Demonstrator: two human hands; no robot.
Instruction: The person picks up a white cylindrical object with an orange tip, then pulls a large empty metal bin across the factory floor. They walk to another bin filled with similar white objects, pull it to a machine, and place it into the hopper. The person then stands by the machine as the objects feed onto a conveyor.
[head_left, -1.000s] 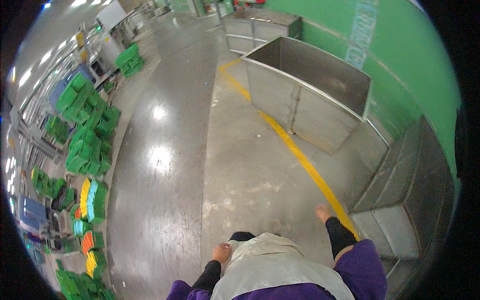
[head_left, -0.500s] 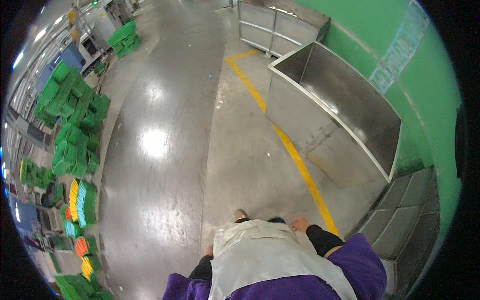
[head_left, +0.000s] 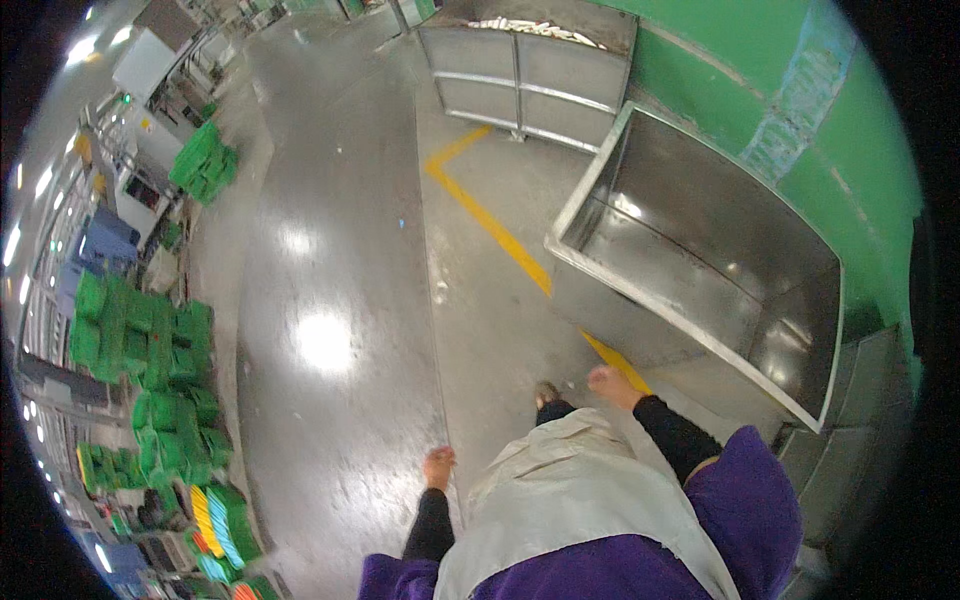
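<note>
My left hand (head_left: 438, 466) hangs beside the pale apron (head_left: 580, 480), with loosely bent fingers and nothing visible in it. On the other side, my right hand (head_left: 615, 385) is held out in front of the apron, its fingers slightly curled and a little blurred, with no object showing. Nearest to it is a large open metal bin (head_left: 690, 330), whose near wall stands a short way to the right. The bin's visible inside is bare, shiny metal. One shoe (head_left: 546, 392) shows on the floor between my hands.
A second metal bin (head_left: 520, 75) holding pale, slender pieces stands farther ahead. A yellow floor line (head_left: 495, 225) runs beside the bins, and a green wall (head_left: 720, 80) rises behind them. Stacked green crates (head_left: 140, 335) and machinery (head_left: 150, 140) line the left.
The open bin is closer and more of its inside shows. The farther bin's contents have come into view. My left hand has swung forward from beside the apron; my right hand is farther forward.
</note>
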